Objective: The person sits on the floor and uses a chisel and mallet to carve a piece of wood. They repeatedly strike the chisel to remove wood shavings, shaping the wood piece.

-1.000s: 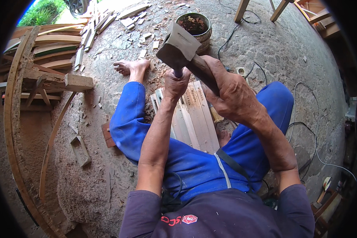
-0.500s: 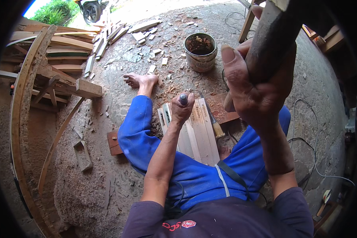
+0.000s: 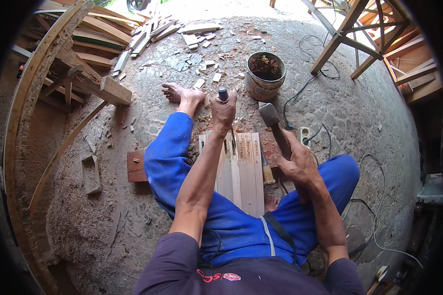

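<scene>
My left hand point(image 3: 224, 114) is wrapped around an upright chisel point(image 3: 223, 93); its dark handle end sticks up above the fist. Below the fist, the thin blade meets pale wooden boards point(image 3: 248, 179) lying side by side between my legs. Several slots and marks show along their far part. My right hand point(image 3: 300, 162) grips the handle of a hammer point(image 3: 269, 115), its blocky grey head tilted up and forward, to the right of the chisel and apart from it. A long-bladed tool with a wooden handle point(image 3: 268, 174) lies along the boards' right edge.
Beyond the boards stands a dirty bucket point(image 3: 265, 76) with shavings inside. A socket block point(image 3: 304, 134) and cables lie to the right. Wood offcuts point(image 3: 197, 29) litter the floor. A curved timber frame point(image 3: 24, 132) rises at left; a wooden trestle point(image 3: 349, 37) stands far right.
My right hand and the hammer have come down from high and close to the camera toward the boards. My left hand keeps its grip on the chisel. The view has shifted slightly.
</scene>
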Action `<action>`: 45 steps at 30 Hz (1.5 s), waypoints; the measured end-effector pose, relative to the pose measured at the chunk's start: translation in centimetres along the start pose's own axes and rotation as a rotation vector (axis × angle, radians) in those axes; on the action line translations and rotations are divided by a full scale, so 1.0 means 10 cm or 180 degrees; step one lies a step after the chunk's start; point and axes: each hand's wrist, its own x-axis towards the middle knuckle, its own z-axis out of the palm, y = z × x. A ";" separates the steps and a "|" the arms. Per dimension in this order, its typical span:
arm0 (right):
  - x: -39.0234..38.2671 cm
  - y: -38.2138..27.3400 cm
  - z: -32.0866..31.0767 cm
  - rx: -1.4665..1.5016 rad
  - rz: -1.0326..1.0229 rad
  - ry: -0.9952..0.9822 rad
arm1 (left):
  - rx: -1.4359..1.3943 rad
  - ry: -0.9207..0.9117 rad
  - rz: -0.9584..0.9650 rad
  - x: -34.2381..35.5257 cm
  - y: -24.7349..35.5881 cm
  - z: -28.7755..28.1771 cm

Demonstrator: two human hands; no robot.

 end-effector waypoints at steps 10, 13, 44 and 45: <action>0.05 0.11 -0.13 0.1002 0.0514 0.0078 | -0.0169 -0.0111 0.0776 -0.57 0.52 -0.08; 0.02 0.06 -0.17 0.0992 0.0619 0.0089 | 0.0097 -0.0194 0.0714 -0.57 0.54 -0.05; 0.03 0.07 -0.06 -0.0002 -0.0049 -0.0175 | -0.0231 -0.0163 0.0579 -0.58 0.03 -0.03; 0.08 0.01 -0.04 -0.0063 -0.0198 -0.0200 | -0.0353 -0.0145 0.0742 -0.56 -0.01 -0.04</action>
